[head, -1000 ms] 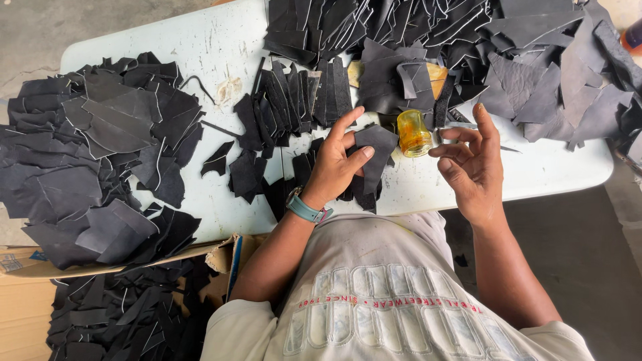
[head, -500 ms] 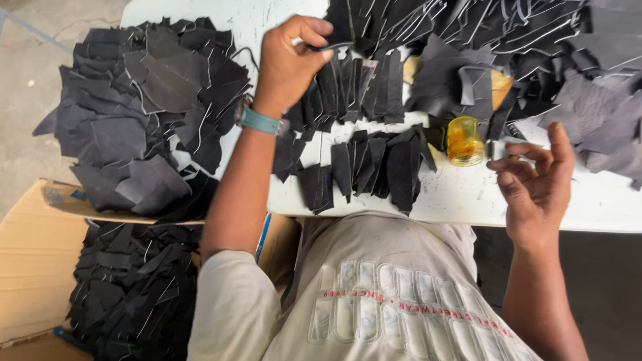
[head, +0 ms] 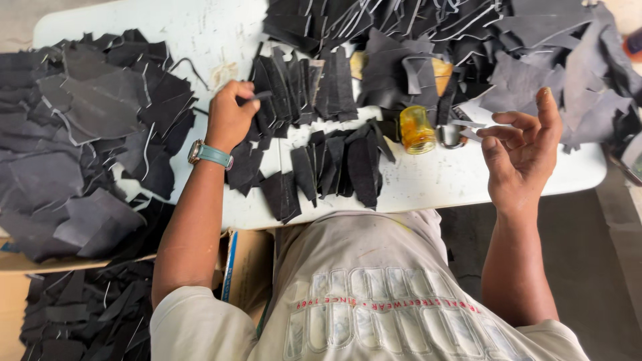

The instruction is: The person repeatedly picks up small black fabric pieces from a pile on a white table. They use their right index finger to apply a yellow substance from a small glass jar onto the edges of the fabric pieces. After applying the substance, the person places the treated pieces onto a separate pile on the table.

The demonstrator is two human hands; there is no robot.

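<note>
**A:** What is your left hand (head: 229,119) doing?

**B:** Its grip is pressed together, pinching a thin dark strip (head: 257,97) between thumb and fingertips. I hold it just over the fanned row of leather pieces (head: 297,87) toward the far edge of the surface (head: 428,184). My wrist carries a teal watch (head: 210,154).

**A:** And the right hand (head: 518,150)?

**B:** Spread and empty, palm up, fingers loosely curled, hanging over the near right edge of the surface.

**A:** How would you handle that strip well?

**B:** I judge it best to keep the pinch close to the strip's end, so the rest hangs free, and to move it straight along the row so the overlapping pieces stay fanned.

**A:** What else lies about?

**B:** A 2nd fanned row of dark pieces (head: 334,167) lies along the near edge, just in front of my chest. A small amber jar (head: 416,130) stands between the 2 rows and my right hand, with a metal lid (head: 451,137) just beside it. A big heap of dark offcuts (head: 80,134) covers the left end, and another heap of grey scraps (head: 535,60) fills the far right corner. A cardboard box (head: 244,267) sits below the near left edge.

**A:** Anything in the way?

**B:** The jar is near my right hand; a careless sweep could tip it.
</note>
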